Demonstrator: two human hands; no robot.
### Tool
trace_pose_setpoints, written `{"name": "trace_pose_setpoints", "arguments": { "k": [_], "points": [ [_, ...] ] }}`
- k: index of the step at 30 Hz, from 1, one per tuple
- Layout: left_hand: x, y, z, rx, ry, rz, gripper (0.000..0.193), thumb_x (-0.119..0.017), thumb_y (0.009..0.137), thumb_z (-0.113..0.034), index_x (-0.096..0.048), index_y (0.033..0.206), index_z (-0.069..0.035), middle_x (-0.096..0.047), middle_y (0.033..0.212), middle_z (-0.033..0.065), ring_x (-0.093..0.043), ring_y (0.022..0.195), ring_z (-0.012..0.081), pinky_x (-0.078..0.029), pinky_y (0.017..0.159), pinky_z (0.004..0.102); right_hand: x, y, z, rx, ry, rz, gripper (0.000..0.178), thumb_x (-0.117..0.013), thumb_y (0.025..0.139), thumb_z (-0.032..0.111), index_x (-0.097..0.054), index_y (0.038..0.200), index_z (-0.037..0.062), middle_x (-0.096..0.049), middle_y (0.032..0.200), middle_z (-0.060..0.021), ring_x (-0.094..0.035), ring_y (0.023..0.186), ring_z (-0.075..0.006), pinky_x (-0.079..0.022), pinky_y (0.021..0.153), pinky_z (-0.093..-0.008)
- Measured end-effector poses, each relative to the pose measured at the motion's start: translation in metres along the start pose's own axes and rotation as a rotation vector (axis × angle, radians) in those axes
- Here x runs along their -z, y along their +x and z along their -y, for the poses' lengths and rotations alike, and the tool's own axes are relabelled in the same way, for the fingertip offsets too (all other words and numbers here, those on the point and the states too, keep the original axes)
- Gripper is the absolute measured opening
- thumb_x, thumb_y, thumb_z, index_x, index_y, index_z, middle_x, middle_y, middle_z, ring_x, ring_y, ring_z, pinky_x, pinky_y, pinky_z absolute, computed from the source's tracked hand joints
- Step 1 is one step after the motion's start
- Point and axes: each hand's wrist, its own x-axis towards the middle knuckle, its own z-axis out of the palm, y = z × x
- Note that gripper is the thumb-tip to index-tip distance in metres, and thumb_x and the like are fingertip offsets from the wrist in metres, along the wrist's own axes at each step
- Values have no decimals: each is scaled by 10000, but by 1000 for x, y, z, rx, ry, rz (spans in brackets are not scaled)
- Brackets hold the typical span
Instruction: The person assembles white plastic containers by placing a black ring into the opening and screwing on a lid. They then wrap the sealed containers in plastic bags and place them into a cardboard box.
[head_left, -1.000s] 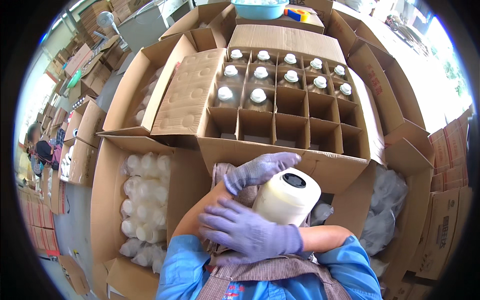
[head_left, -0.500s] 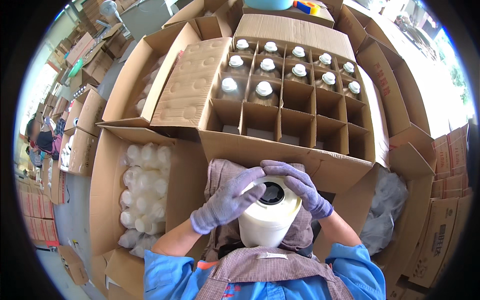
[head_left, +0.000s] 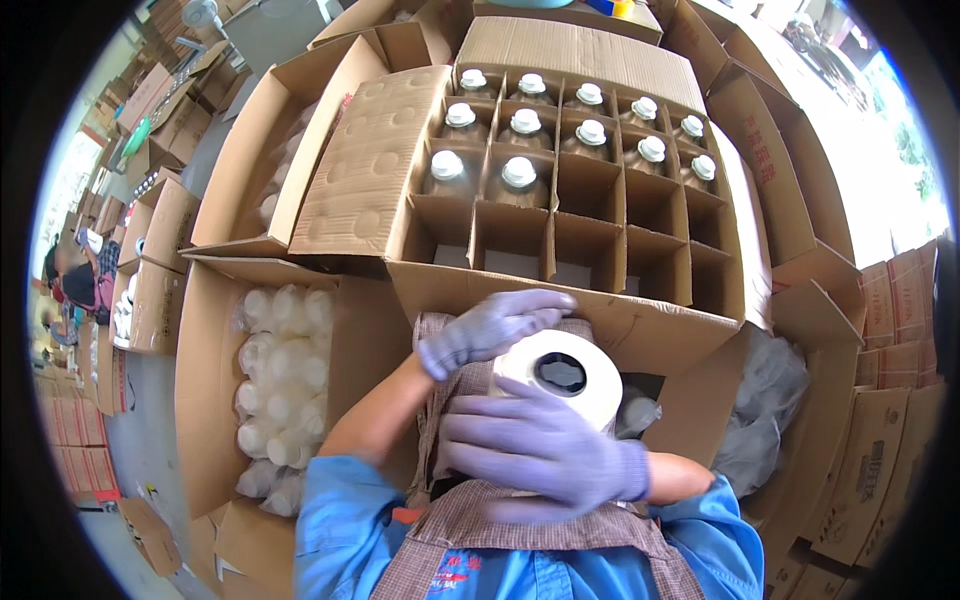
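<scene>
In my lap stands a thick white roll (head_left: pixel 601 385) with a dark centre. My left hand (head_left: pixel 490 330), in a grey-purple glove, is at the roll's far left side with its fingers stretched out to the right. Across the near side of the roll reaches my right hand (head_left: pixel 540 450), gloved alike. Its fingers point left and are spread, though smeared by motion. I see nothing gripped in either hand. Just beyond my hands is an open carton (head_left: pixel 570 290) with cardboard dividers. Several clear bottles with white caps (head_left: pixel 519 172) stand in its far cells; nearer cells hold none.
On the left, an open box (head_left: pixel 205 400) holds white bottles (head_left: pixel 285 370) in clear plastic. Crumpled clear plastic (head_left: pixel 765 410) fills a box at my right. More cartons (head_left: pixel 790 170) stand beyond and at the right. People (head_left: pixel 85 275) are far off at the left.
My right hand has swept from the roll's far right side across its near side to the left. My left hand has shifted up and right. The roll has tilted and moved slightly right.
</scene>
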Motion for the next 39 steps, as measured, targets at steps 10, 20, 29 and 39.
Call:
{"name": "trace_pose_setpoints", "arguments": {
  "k": [10,20,29,39],
  "points": [
    [-21,-55,-11,-113,-54,-81,779,-398,994,-557,-300,1482,41,-405,1481,189,-373,1388,264,-286,1151,352,16,-61,-59,-240,-14,-92,442,-475,868,373,-626,1054,2,-564,1095,-209,-521,1041,-413,-349,1027,-550],
    [0,-22,23,-102,-309,142,518,-456,1038,-310,-387,1457,-12,-525,1384,129,-468,1307,208,-370,1109,356,35,-32,3,-209,-280,-93,332,-732,735,268,-650,956,35,-634,1074,-169,-620,1020,-307,-431,991,-523],
    [-28,-65,-22,9,34,-221,535,-467,1035,-353,-427,1404,32,-528,1364,143,-472,1295,217,-355,1111,349,25,-67,-79,-199,125,21,778,-520,830,696,-643,1177,11,-591,1191,-208,-536,1131,-411,-360,1049,-516],
    [-2,-11,33,-31,-399,137,510,-426,1047,-355,-454,1402,10,-541,1374,139,-514,1256,191,-417,1064,321,19,-33,-50,-374,-253,139,601,-753,650,455,-617,1079,56,-580,1032,-159,-542,859,-334,-431,785,-440]
  ]
}}
